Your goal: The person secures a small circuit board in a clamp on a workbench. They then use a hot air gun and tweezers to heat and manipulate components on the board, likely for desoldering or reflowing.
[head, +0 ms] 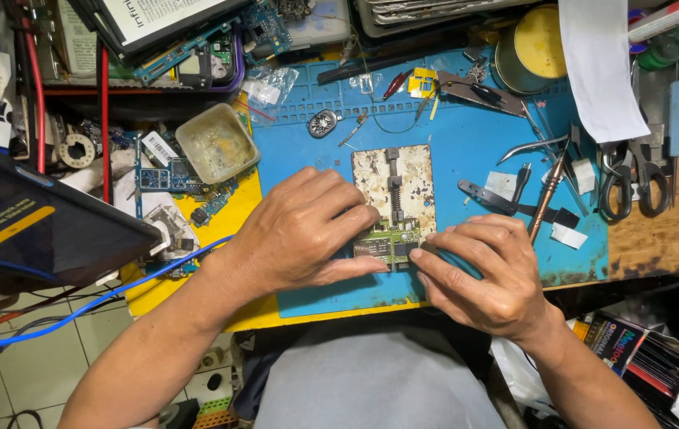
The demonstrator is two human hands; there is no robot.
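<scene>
While curled together, both hands: left hand (301,230) and right hand (482,270) fingertips on the circuit board (387,242).

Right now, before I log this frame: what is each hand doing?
Left hand: fingers curled, pressing on the green circuit board in the metal holder.
Right hand: fingertips touching the board's right edge; no firm grip visible.

Open room: bare blue mat (466,151) right of the clamp plate (396,187).
Right side blocked: tweezers (531,148), pen tool (547,197), scissors (616,181).
Left side blocked: plastic tub (217,143), loose circuit boards (166,176).
</scene>
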